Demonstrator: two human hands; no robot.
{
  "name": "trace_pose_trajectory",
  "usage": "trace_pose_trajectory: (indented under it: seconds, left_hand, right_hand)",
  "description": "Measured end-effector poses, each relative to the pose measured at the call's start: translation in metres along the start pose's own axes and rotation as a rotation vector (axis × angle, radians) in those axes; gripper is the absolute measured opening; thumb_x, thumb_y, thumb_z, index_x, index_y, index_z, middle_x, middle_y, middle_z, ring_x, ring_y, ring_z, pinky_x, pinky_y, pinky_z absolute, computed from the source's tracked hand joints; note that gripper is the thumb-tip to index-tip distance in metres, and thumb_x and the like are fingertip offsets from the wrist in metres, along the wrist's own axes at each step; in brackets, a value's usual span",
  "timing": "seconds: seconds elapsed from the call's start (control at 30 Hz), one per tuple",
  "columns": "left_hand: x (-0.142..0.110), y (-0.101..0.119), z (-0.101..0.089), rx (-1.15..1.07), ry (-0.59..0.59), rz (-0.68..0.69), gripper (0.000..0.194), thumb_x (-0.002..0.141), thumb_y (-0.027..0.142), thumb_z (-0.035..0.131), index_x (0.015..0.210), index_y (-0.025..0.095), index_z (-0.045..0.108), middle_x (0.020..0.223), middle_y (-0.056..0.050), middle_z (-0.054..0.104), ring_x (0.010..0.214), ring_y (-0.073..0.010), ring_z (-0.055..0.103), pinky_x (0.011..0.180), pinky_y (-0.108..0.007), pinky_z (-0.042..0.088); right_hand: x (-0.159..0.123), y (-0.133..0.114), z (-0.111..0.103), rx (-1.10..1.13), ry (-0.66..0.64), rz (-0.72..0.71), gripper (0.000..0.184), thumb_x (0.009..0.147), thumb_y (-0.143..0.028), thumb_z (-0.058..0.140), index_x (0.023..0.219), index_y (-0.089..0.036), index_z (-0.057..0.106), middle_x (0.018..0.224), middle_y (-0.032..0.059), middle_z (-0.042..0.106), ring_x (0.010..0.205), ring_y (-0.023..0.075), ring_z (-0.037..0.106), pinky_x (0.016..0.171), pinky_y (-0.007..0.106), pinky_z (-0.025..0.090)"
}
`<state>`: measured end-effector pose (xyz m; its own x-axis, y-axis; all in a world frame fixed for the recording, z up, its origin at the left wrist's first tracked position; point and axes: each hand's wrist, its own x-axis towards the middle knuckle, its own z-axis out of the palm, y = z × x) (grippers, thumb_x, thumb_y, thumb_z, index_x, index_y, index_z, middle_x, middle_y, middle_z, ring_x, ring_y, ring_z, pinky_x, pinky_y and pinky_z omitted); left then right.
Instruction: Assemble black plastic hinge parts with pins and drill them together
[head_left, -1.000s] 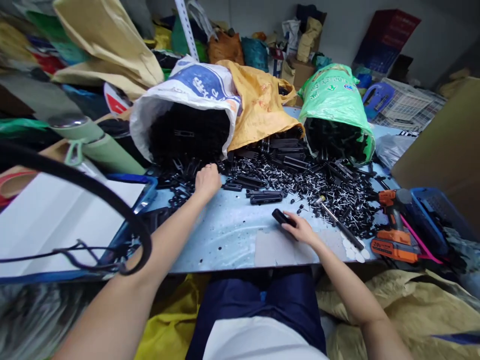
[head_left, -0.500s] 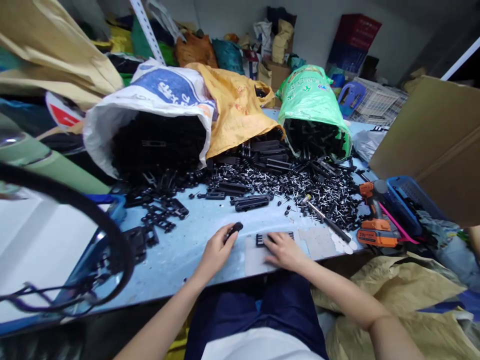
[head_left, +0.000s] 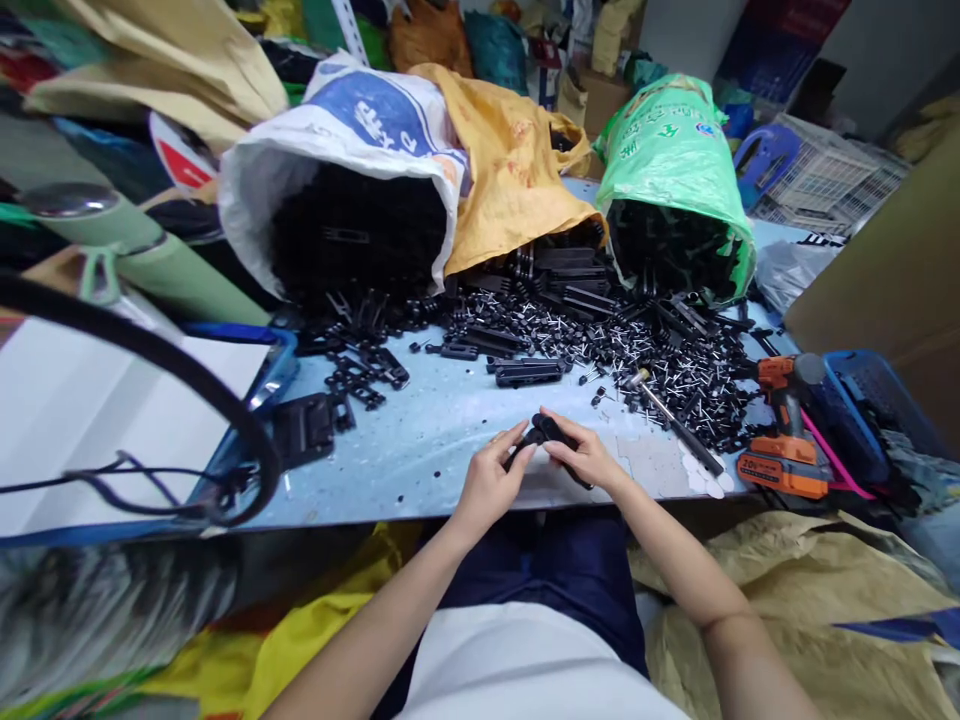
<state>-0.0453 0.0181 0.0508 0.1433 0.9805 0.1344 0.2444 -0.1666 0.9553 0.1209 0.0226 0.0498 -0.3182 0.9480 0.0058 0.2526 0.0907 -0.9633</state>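
Note:
My left hand [head_left: 491, 482] and my right hand [head_left: 589, 460] meet above the near edge of the pale blue table [head_left: 420, 440]. Together they pinch black plastic parts [head_left: 541, 436]: the left holds a small piece, the right a longer flat piece. The two pieces touch between my fingertips. A heap of loose black parts and small screws [head_left: 600, 345] covers the table beyond my hands.
Three sacks lie open toward me: a white one [head_left: 352, 140], a yellow one [head_left: 517, 190] and a green one [head_left: 675, 170]. An orange cordless drill [head_left: 784, 430] and a screwdriver [head_left: 671, 425] lie at the right. A blue tray [head_left: 277, 370] and a black cable [head_left: 187, 380] are at the left.
My left hand came back from the pile by the white sack with a small black piece. My right hand lifted the flat piece off the table. Both now meet in front of me.

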Motion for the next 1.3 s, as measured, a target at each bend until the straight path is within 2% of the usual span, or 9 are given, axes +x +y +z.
trace_pose_trajectory:
  seconds: [0.1,0.23,0.63,0.83,0.97,1.07,1.17,1.23,1.3]
  left_hand:
    - [-0.003,0.002,-0.004,0.112,-0.01,0.163,0.031,0.081,0.031,0.05,0.104,0.017,0.065,0.086,-0.007,0.065,0.079,-0.0161,0.061,0.071,-0.027,0.05]
    - [-0.005,0.004,-0.002,0.217,0.026,0.276,0.029,0.085,0.027,0.047,0.107,0.019,0.064,0.081,-0.004,0.063,0.07,-0.0124,0.059,0.063,-0.023,0.05]
    - [0.006,0.016,0.01,0.202,0.333,0.474,0.031,0.088,0.021,0.044,0.115,0.017,0.058,0.085,-0.006,0.062,0.077,-0.0124,0.058,0.068,-0.025,0.05]
    - [0.017,0.009,-0.006,0.178,0.084,0.539,0.028,0.088,0.021,0.044,0.109,0.017,0.062,0.076,-0.004,0.059,0.069,-0.0107,0.056,0.061,-0.022,0.049]
    - [0.023,0.0,-0.009,0.186,0.02,0.553,0.028,0.088,0.021,0.044,0.109,0.017,0.061,0.075,-0.003,0.059,0.066,-0.0106,0.055,0.06,-0.022,0.049]
    - [0.016,-0.01,0.001,0.215,0.024,0.452,0.03,0.089,0.023,0.04,0.111,0.019,0.06,0.078,-0.004,0.061,0.07,-0.0122,0.058,0.063,-0.024,0.05]
    - [0.004,-0.023,0.014,0.365,0.096,0.265,0.034,0.09,0.023,0.035,0.118,0.019,0.054,0.091,-0.008,0.063,0.082,-0.0167,0.061,0.069,-0.03,0.051]
    - [0.001,-0.03,0.019,0.566,0.049,0.232,0.037,0.088,0.022,0.038,0.123,0.021,0.051,0.108,-0.012,0.06,0.097,-0.0225,0.058,0.078,-0.037,0.05]
    - [0.007,-0.032,0.022,0.742,-0.153,0.346,0.039,0.085,0.016,0.04,0.121,0.025,0.052,0.119,-0.012,0.056,0.11,-0.027,0.052,0.09,-0.048,0.042]
  right_hand:
    - [0.0,-0.002,-0.015,-0.237,-0.008,-0.217,0.056,0.08,-0.052,0.052,0.127,-0.02,0.051,0.097,0.0071,0.06,0.077,0.0132,0.054,0.073,0.028,0.048]
    - [0.002,-0.003,-0.023,-0.418,-0.017,-0.342,0.058,0.083,-0.05,0.051,0.131,-0.018,0.046,0.087,0.0055,0.058,0.076,0.0132,0.054,0.073,0.027,0.046]
    - [0.002,-0.017,0.009,-0.303,0.202,-0.363,0.051,0.09,-0.045,0.038,0.135,-0.02,0.038,0.092,0.0065,0.056,0.076,0.0127,0.054,0.07,0.027,0.049]
    - [-0.004,0.001,0.026,-0.254,0.269,-0.301,0.052,0.09,-0.045,0.037,0.137,-0.021,0.036,0.091,0.0067,0.055,0.074,0.0134,0.054,0.068,0.029,0.05]
    - [-0.006,0.01,0.025,-0.29,0.275,-0.317,0.053,0.091,-0.044,0.036,0.138,-0.021,0.033,0.094,0.0077,0.058,0.078,0.0146,0.056,0.071,0.029,0.05]
    - [-0.003,0.009,0.01,-0.438,0.145,-0.328,0.052,0.092,-0.044,0.034,0.138,-0.02,0.035,0.095,0.0083,0.062,0.082,0.0157,0.058,0.072,0.029,0.05]
    - [0.009,0.002,-0.027,-0.731,-0.035,-0.226,0.05,0.09,-0.048,0.037,0.131,-0.021,0.045,0.099,0.0088,0.064,0.085,0.0178,0.06,0.071,0.029,0.049]
    - [0.025,-0.006,-0.064,-0.903,0.004,-0.115,0.045,0.088,-0.046,0.042,0.125,-0.022,0.052,0.104,0.0085,0.063,0.092,0.0186,0.058,0.076,0.029,0.048]
    - [0.045,-0.013,-0.108,-1.028,0.202,0.041,0.039,0.089,-0.039,0.043,0.122,-0.022,0.054,0.108,0.0092,0.062,0.099,0.0188,0.055,0.08,0.029,0.045]
